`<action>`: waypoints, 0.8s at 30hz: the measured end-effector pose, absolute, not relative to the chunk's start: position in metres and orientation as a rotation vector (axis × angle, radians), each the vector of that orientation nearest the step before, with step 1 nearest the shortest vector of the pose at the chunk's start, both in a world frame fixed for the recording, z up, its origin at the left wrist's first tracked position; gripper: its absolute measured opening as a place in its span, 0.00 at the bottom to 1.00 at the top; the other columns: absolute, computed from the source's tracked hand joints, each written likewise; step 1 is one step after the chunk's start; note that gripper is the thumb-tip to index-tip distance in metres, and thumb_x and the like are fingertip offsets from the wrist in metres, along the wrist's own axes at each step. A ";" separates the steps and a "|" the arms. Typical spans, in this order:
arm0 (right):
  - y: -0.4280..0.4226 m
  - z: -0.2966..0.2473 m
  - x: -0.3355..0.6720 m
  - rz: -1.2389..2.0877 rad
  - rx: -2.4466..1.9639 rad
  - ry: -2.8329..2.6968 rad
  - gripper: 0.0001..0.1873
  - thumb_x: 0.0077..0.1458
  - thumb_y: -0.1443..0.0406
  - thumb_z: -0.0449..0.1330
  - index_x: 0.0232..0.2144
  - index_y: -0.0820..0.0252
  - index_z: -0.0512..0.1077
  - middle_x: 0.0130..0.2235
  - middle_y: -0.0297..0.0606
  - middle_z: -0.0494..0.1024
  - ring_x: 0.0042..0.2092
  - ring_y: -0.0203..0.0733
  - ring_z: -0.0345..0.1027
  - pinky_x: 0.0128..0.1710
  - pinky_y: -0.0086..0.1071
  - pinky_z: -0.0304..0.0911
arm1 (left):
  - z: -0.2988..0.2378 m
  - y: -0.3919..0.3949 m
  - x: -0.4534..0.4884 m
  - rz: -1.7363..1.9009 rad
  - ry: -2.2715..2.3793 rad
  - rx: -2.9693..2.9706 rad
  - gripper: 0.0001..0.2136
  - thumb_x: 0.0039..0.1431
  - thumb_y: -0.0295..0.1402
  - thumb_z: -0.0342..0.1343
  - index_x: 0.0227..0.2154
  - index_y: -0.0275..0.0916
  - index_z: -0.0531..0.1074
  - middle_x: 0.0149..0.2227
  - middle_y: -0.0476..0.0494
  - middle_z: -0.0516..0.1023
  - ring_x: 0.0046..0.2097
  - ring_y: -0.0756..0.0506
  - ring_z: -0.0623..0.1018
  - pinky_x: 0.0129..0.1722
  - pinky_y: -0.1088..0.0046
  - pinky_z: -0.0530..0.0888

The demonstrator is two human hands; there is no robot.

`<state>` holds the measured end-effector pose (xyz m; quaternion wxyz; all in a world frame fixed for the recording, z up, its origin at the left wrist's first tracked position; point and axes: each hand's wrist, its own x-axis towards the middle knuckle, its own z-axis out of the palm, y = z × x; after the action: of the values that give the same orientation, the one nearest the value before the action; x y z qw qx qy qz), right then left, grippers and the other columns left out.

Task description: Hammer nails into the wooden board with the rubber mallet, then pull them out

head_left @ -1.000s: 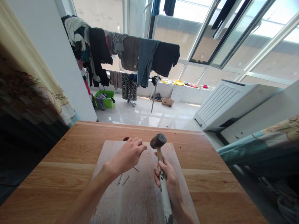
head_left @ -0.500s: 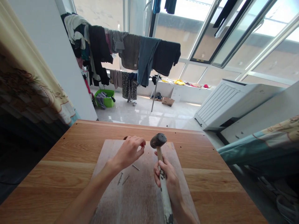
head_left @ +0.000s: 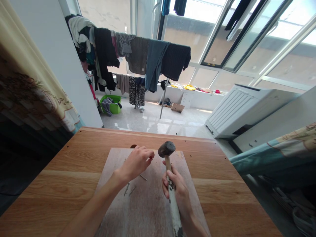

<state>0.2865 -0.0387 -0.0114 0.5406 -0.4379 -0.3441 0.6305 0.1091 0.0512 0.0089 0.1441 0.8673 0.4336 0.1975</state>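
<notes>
My right hand (head_left: 176, 186) is wrapped round the pale, paint-worn handle of a hammer (head_left: 167, 149), whose dark head points away from me above the board. My left hand (head_left: 140, 161) hovers over the far part of the wooden board (head_left: 145, 210), its fingers curled and the thumb near the forefinger. Anything between those fingertips is too small to make out. Several loose nails lie on the board near my left wrist, among them one nail (head_left: 143, 177) and another nail (head_left: 126, 189). A dark round object (head_left: 133, 146) shows partly behind my left hand.
The board rests on a wooden table (head_left: 66, 177). Past its far edge, clothes (head_left: 138, 54) hang on a drying rack, with a green basin (head_left: 115, 107) and a cardboard box (head_left: 177, 107) on the floor. Curtains (head_left: 278, 151) hang at both sides.
My left hand has lowered slightly and its fingers have drawn closer together. The hammer, in my right hand, has barely shifted to the left.
</notes>
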 end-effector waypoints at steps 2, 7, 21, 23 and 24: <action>-0.039 -0.011 0.287 1.499 -1.044 -0.815 0.30 0.60 0.50 0.62 0.57 0.62 0.66 0.24 0.24 0.68 0.15 0.27 0.58 0.15 0.21 0.50 | 0.008 0.051 0.109 0.535 1.246 2.511 0.07 0.62 0.22 0.56 0.34 0.41 0.75 0.36 0.48 0.83 0.40 0.45 0.78 0.43 0.67 0.66; -0.040 -0.011 0.287 1.514 -1.040 -0.819 0.31 0.61 0.51 0.61 0.60 0.62 0.64 0.24 0.24 0.68 0.15 0.27 0.58 0.15 0.21 0.50 | 0.006 0.051 0.108 0.522 1.261 2.511 0.08 0.62 0.22 0.55 0.34 0.41 0.75 0.36 0.47 0.83 0.41 0.44 0.79 0.44 0.67 0.66; -0.044 0.015 0.297 1.508 -1.211 -0.986 0.34 0.58 0.47 0.61 0.57 0.65 0.66 0.24 0.25 0.68 0.17 0.29 0.57 0.16 0.23 0.54 | 0.001 0.055 0.108 0.534 1.268 2.412 0.14 0.59 0.22 0.58 0.46 0.41 0.75 0.39 0.48 0.85 0.42 0.43 0.81 0.47 0.66 0.70; -0.045 0.012 0.297 1.514 -1.207 -1.012 0.35 0.58 0.47 0.61 0.57 0.65 0.66 0.23 0.25 0.67 0.18 0.29 0.57 0.16 0.23 0.54 | 0.001 0.054 0.109 0.525 1.281 2.403 0.16 0.59 0.21 0.58 0.49 0.41 0.74 0.40 0.47 0.85 0.44 0.42 0.82 0.48 0.65 0.70; -0.046 0.009 0.297 1.513 -1.204 -1.015 0.35 0.58 0.47 0.61 0.58 0.65 0.66 0.23 0.25 0.67 0.18 0.30 0.56 0.16 0.24 0.54 | 0.001 0.054 0.109 0.521 1.280 2.399 0.17 0.58 0.21 0.58 0.49 0.40 0.73 0.40 0.47 0.85 0.44 0.42 0.82 0.48 0.65 0.70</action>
<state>0.2969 -0.0457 0.0089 0.4609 -0.4894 -0.4124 0.6148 0.1092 0.0541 0.0010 0.1855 0.8514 0.4545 0.1849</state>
